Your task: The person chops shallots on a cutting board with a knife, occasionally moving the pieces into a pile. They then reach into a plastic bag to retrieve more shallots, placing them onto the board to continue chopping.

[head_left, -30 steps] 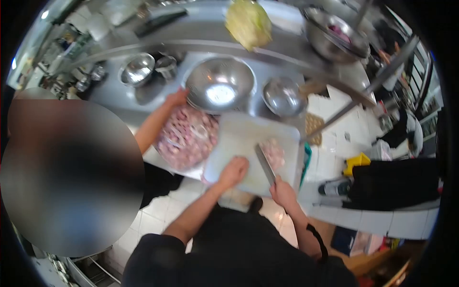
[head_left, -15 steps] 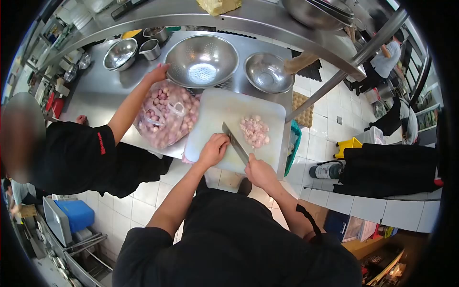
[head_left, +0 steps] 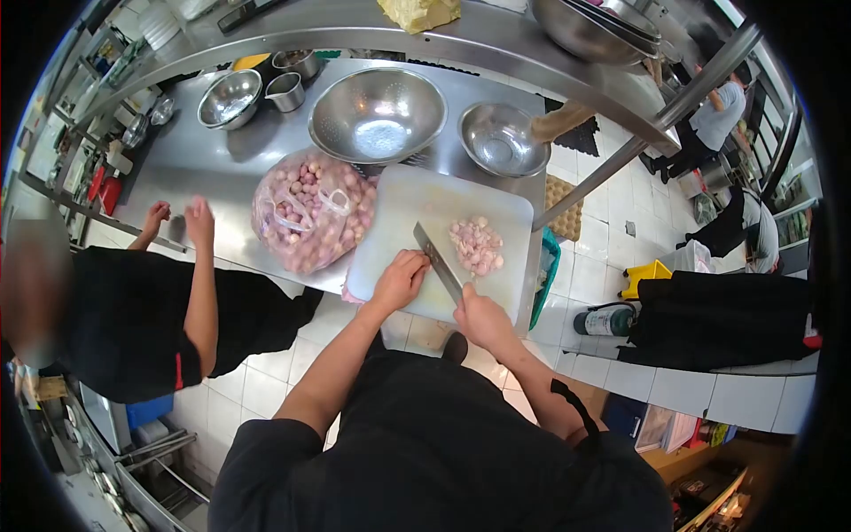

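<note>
A broad-bladed kitchen knife [head_left: 439,261] slants across the white cutting board [head_left: 403,199], its handle in my closed right hand [head_left: 483,316]. My left hand [head_left: 403,278] rests on the board with fingers curled, right beside the blade. Whatever is under those fingertips is hidden. A pile of pale pink peeled shallots [head_left: 477,246], some seemingly cut, lies on the board to the right of the blade. Left of the board sits a clear plastic bag [head_left: 292,213] full of pinkish shallots [head_left: 332,238].
Behind the board stand a large steel colander [head_left: 377,115] and a smaller steel bowl [head_left: 503,140]. Another bowl [head_left: 229,99] and a small steel pot [head_left: 284,92] are farther left. A co-worker [head_left: 124,310] in black stands at left. A metal shelf post [head_left: 612,173] rises at right.
The co-worker's arm has drawn back from the colander and bag toward their own body. My hands and the knife stay nearly in place; the view has shifted slightly.
</note>
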Motion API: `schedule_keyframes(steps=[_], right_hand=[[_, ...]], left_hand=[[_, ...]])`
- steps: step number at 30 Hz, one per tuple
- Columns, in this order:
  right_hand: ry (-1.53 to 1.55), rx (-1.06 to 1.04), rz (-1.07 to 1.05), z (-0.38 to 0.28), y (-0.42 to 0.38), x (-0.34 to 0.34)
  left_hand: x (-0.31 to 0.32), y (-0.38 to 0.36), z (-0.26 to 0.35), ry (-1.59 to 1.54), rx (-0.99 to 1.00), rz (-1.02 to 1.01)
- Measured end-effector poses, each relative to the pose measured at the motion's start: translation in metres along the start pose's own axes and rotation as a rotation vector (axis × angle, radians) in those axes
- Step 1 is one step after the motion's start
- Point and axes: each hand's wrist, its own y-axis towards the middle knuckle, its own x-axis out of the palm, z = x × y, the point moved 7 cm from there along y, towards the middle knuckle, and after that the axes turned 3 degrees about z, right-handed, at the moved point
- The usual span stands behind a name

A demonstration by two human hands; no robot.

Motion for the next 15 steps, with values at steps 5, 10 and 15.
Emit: schedule_keyframes(steps=[5,10,15], right_hand=[[-0.015,-0.028,-0.018,0.004,0.006,0.005],[0.029,-0.018,-0.03,0.027,0.018,0.021],[0.121,-0.095,0.003,0.054,0.016,0.01]], left_hand=[[0.002,-0.003,-0.003,0.017,0.016,-0.002],[0.002,0.0,-0.001,0.019,0.034,0.02],[0.0,0.002,0.0,0.02,0.061,0.059]])
